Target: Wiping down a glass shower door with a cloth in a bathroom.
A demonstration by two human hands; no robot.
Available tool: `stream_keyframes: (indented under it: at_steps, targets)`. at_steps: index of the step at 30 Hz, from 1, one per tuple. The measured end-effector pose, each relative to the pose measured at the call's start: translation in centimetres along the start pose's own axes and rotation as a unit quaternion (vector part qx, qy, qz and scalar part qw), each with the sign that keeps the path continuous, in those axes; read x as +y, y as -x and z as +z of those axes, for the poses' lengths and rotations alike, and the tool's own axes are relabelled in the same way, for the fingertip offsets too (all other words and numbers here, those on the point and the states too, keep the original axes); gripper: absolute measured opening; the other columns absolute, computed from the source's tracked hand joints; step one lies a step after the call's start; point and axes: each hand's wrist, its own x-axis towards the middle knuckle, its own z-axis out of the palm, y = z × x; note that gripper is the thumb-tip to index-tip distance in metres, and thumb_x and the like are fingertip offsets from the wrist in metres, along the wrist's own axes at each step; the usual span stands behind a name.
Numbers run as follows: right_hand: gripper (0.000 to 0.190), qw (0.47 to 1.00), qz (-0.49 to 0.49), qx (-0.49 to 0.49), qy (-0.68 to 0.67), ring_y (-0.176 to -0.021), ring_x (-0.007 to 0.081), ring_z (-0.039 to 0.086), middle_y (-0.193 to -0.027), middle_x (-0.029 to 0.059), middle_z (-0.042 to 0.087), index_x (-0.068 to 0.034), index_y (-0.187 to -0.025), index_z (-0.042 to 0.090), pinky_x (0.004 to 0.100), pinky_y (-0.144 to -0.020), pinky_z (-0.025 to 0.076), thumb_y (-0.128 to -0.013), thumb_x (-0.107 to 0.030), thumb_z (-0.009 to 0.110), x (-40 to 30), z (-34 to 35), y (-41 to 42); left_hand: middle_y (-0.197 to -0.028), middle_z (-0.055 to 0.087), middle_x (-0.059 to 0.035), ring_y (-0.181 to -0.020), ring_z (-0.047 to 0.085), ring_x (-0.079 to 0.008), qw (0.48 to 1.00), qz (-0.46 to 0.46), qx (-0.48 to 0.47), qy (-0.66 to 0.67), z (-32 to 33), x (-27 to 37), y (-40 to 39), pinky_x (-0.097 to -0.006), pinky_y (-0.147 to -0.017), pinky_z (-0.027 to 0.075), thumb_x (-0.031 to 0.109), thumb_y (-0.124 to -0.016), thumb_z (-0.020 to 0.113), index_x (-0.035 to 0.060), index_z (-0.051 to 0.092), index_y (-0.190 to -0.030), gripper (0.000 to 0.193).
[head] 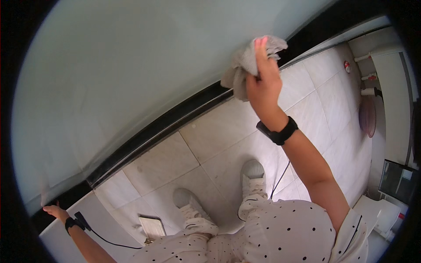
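A crumpled grey cloth [245,60] is in my right hand [267,88], pressed against a pale, smooth panel [131,59] that looks like glass. The cloth also overlaps the black frame [158,126] along the panel's lower edge. Far to the lower left, my left hand [56,211] rests at another stretch of the black frame, with thumb and fingers apart and no loose object in it. A faint reflection of that hand shows in the panel. Both wrists wear black straps, and a cable runs from the left one.
Light tiles [227,144] cover the floor under my grey-white shoes [253,174]. A loose-looking whitish plate [152,227] lies near the left shoe. On the right are pipes with red valves [371,77], a pinkish basin [367,116] and a white cabinet-like unit [391,108].
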Motion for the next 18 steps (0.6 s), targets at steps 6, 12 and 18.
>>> stream_keyframes:
  at_steps: [6, 12, 18]
  targets:
    - [0.068, 0.997, -0.005, -0.076, 0.005, -0.073, 0.0274, 0.054, -0.127, 0.0216, 0.048, -0.002, -0.126, 0.048, 0.0315, -0.073, 0.047, -0.06, 0.012, 0.057, 1.2, -0.1, 1.6, -0.137, 0.031, -0.0214, -0.121, 0.039, -0.0356, 1.0, 0.01, 0.008, -0.006, 0.2, -0.4, -0.5, -0.0441, -0.095, 0.043, 0.055, -0.093, 0.023, -0.0019, 0.026, -0.136, 0.071]
    - [0.067, 0.998, -0.038, 0.017, -0.039, -0.063, 0.0153, 0.046, -0.133, 0.0176, 0.045, -0.003, -0.127, 0.049, 0.0213, -0.058, 0.043, -0.063, 0.015, 0.051, -1.9, -0.3, -1.7, -0.137, 0.032, -0.0218, -0.121, 0.039, -0.0361, 1.0, 0.02, 0.016, -0.012, 1.0, -0.2, -0.6, -0.0442, -0.096, 0.042, 0.055, -0.092, 0.023, -0.0019, 0.027, -0.136, 0.072]
    - [0.068, 0.999, 0.007, -0.015, -0.035, -0.071, 0.0256, 0.055, -0.127, 0.0214, 0.048, -0.003, -0.126, 0.05, 0.0284, -0.071, 0.048, -0.06, 0.013, 0.054, 1.9, 0.3, 1.5, -0.137, 0.032, -0.0222, -0.122, 0.038, -0.0365, 0.999, 0.026, 0.02, -0.017, 0.6, -1.0, -1.3, -0.0444, -0.097, 0.04, 0.056, -0.092, 0.024, -0.0019, 0.027, -0.136, 0.072]
